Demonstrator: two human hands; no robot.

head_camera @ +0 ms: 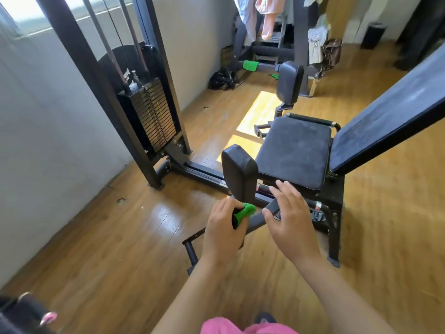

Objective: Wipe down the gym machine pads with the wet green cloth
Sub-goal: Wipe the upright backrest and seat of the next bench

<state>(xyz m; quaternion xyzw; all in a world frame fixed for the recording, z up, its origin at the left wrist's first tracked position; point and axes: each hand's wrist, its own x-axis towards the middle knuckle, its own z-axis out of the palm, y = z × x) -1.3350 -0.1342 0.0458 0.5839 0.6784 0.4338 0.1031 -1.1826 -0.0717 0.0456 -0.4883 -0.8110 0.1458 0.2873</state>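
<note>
1. The person's left hand [222, 226] is curled around a bunched bright green cloth [243, 214], its fingers [227, 205] pressed together over the wad, so only a lump of green shows past the knuckles.
2. That cloth sits just below the nearer black upright padded leg cushion [238, 172] of the gym machine, close to its lower edge; I cannot tell whether cloth and cushion are touching.
3. The right hand [290, 214] hangs open beside it, fingers [285, 192] spread and holding nothing, over the dark metal arm [258, 219] that carries the cushion.
4. Beyond the hands lies the flat black square seat pad [292, 150], dull and dusty-looking on top, with the long black slanted backrest pad [390, 112] rising to the right of it.
5. A second black upright leg cushion [289, 84] stands on the far side of the seat, well apart from the hands.
6. To the left, the black steel frame [77, 75] holds a stack of dark weight plates [151, 114] against the pale wall.
7. The machine stands on a glossy wooden plank floor [115, 237], with a bright patch of sunlight [258, 113] just past the seat.
8. Another green cloth [250, 65] is draped on the equipment at the back of the room, under hanging clothes [258, 15].
</note>
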